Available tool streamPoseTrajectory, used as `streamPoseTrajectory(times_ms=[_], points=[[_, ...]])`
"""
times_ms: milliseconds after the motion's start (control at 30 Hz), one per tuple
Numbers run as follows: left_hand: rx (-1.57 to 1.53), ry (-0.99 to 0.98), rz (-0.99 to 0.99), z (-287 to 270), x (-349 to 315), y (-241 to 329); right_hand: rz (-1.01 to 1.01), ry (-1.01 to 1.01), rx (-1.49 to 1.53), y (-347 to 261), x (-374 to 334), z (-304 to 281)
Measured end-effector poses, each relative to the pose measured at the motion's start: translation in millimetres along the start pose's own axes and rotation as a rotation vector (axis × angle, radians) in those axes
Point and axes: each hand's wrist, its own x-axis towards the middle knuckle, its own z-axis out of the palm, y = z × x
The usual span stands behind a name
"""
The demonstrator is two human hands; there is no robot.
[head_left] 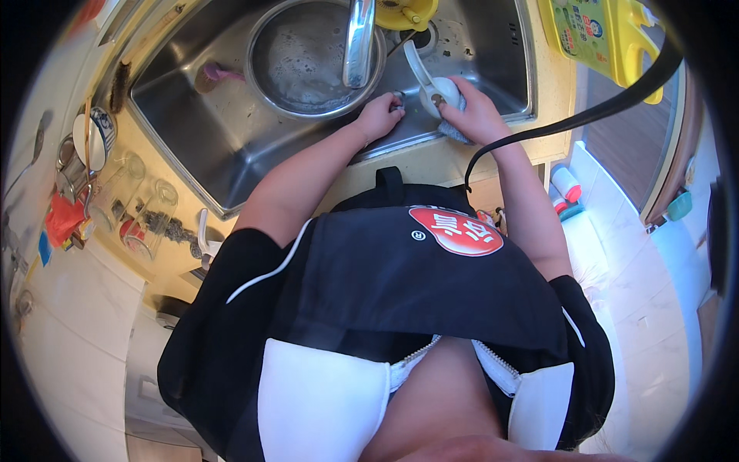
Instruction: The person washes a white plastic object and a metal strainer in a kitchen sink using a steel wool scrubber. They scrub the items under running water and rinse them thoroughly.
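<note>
My right hand [476, 117] is closed around a white ladle-like utensil [435, 91], its handle slanting up and away. Bunched under that hand is a grey cloth or scrubber [454, 134]. At the sink's front edge, my left hand [380, 117] has its fingers curled, with a small dark bit showing at the fingertips that I cannot make out. Beyond my left hand, a large round metal basin [269, 77] with cloudy, foamy water sits in the steel sink [185, 115]. The faucet [359, 46] hangs over the basin's right side.
A yellow colander [404, 11] is at the sink's far side. A purple-handled brush [219, 75] lies left of the basin. A yellow jug [604, 38] stands at far right. Glass jars [158, 212] and a patterned cup [96, 137] line the left counter. A black strap [585, 115] crosses above my right forearm.
</note>
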Motion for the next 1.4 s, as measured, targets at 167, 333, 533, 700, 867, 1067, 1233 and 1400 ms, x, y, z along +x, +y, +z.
streamPoseTrajectory(times_ms=[167, 333, 533, 700, 867, 1067, 1233, 1400], points=[[-0.659, 0.109, 0.066, -41, -75, 6, -0.041, -0.033, -0.029, -27, 14, 6], [-0.572, 0.334, 0.23, -67, -124, 15, -0.12, -0.14, -0.099, -52, 51, 44], [-0.683, 0.43, 0.31, -74, -149, 33, -0.028, -0.233, -0.261, -71, 84, 88], [-0.785, 0.418, 0.293, -75, -160, 36, -0.035, -0.197, -0.148, -58, 84, 95], [-0.612, 0.527, 0.322, -71, -156, 25, 0.004, -0.137, -0.036, -20, 71, 75], [-0.98, 0.405, 0.349, -68, -164, 49, -0.008, -0.009, -0.197, 8, 49, 52], [-0.868, 0.411, 0.318, -64, -171, 51, 0.132, -0.028, -0.374, 18, 51, 48], [-0.798, 0.503, 0.325, -61, -182, 55, 0.188, -0.098, -0.459, 19, 58, 51]])
